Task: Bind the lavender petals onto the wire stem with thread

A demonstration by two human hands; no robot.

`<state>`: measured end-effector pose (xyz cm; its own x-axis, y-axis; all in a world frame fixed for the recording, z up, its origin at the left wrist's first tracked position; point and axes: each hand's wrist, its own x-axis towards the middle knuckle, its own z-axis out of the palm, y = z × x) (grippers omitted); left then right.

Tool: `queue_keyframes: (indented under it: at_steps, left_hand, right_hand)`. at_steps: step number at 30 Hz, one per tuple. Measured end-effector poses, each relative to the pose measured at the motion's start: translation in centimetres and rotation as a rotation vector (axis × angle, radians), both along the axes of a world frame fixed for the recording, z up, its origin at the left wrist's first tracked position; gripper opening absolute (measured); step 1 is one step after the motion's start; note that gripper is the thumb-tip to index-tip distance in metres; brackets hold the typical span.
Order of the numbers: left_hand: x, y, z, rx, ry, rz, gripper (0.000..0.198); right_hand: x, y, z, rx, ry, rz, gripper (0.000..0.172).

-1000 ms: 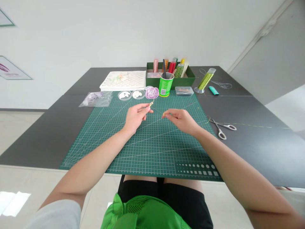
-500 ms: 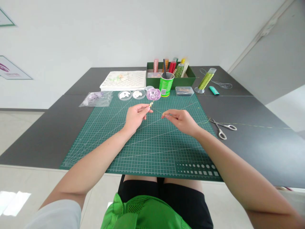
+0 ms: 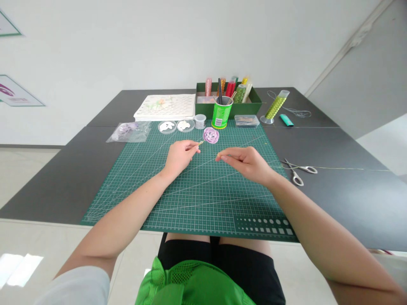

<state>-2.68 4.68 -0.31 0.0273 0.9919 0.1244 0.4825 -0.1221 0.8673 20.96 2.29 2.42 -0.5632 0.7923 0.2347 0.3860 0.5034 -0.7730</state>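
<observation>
My left hand is closed in a pinch on the thin stem of a purple flower. The blossom hangs past my fingertips, above the mat, and yellow-green wrapping shows on the stem just below it. My right hand is pinched shut a short way to the right, level with the left. It holds a fine yellow-green thread, which trails rightward across the scissors and over the dark table. Between my hands the thread is too thin to follow clearly.
Grey-handled scissors lie right of the green cutting mat. Behind stand a green can, a box of thread spools, a clear case and small dishes. A yellow-green spool leans at the right.
The flower has tilted and shifted right and slightly nearer, uncovering a small clear container behind it. My left fingers have turned a little; my right hand has moved slightly right.
</observation>
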Motion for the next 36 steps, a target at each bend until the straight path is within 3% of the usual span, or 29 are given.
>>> queue_keyframes:
  at_steps: [6,12,28,36]
  left_hand:
    - [0.6,-0.7,0.3,-0.013,0.236,-0.205,0.020]
    - [1.2,-1.2,-0.1,-0.037,0.300,-0.314,0.018]
    - [2.1,-2.5,0.5,-0.047,0.326,-0.428,0.019]
    - [2.5,-3.2,0.6,-0.100,0.296,-0.451,0.015]
  right_hand:
    - [0.1,-0.4,0.6,0.003,0.000,0.027,0.034]
    - [0.2,-0.3,0.7,0.024,0.061,0.008,0.034]
    - [0.2,-0.5,1.4,-0.064,0.159,0.006,0.028]
    - [0.2,-0.5,1.5,-0.011,0.165,-0.054,0.029]
